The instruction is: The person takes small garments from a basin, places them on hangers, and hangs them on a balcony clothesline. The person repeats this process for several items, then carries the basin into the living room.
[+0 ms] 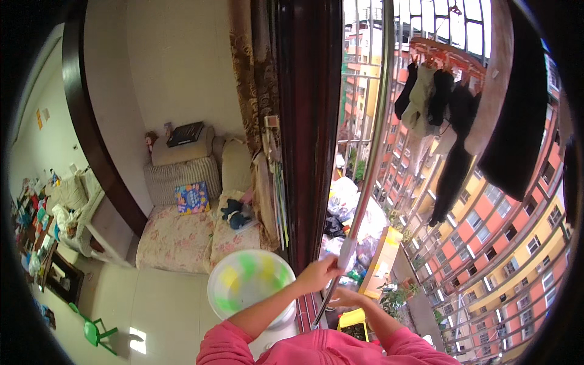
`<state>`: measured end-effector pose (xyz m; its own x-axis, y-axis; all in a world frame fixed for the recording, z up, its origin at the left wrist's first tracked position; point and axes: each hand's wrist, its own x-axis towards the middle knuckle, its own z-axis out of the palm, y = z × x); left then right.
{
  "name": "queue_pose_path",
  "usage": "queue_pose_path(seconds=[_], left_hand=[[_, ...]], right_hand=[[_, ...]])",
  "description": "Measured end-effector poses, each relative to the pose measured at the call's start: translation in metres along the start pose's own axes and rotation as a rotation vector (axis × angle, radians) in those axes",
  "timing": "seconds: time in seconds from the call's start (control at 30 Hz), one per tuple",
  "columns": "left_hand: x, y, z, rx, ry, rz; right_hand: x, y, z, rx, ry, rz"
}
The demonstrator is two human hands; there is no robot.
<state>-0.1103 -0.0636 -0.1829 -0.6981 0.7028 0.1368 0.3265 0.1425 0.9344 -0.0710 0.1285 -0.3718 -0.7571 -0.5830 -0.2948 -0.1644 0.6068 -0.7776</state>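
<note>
A long metal pole [369,194] slants upward in front of me, past the window bars. Around its grey sleeve, my left hand [319,273] is closed. My right hand [344,297] grips the thinner lower section, its fingers partly hidden behind the pole. To the upper right, several dark and pale socks [439,97] hang from an orange clip hanger [450,53]. A dark garment [524,115] hangs further right beside a pale one [493,79]. The pole's top runs out of view.
A whitish basin [214,291] with green and yellow patches stands left of my left forearm. Filled plastic bags [347,198], a cardboard box [380,261] and a yellow planter [353,317] line the balcony. A dark door frame [309,121] separates it from the room with a floral sofa [173,240].
</note>
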Motion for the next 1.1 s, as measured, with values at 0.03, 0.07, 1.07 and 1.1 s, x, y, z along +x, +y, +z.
queue_pose_path(seconds=[0.03, 0.07, 1.07, 1.1], left_hand=[[-0.018, -0.018, 0.008, -0.033, 0.043, -0.019], [-0.034, -0.034, 0.014, -0.064, 0.079, -0.032], [0.084, -0.164, -0.175, 0.365, 0.737, -0.309], [0.096, -0.170, -0.169, 0.364, 0.726, -0.272]], right_hand=[[-0.013, -0.025, -0.016, 0.194, 0.096, 0.083], [-0.032, -0.062, -0.036, 0.387, 0.202, 0.171], [0.133, -0.193, -0.109, 0.156, 0.989, -0.166], [0.136, -0.196, -0.112, 0.122, 1.015, -0.144]])
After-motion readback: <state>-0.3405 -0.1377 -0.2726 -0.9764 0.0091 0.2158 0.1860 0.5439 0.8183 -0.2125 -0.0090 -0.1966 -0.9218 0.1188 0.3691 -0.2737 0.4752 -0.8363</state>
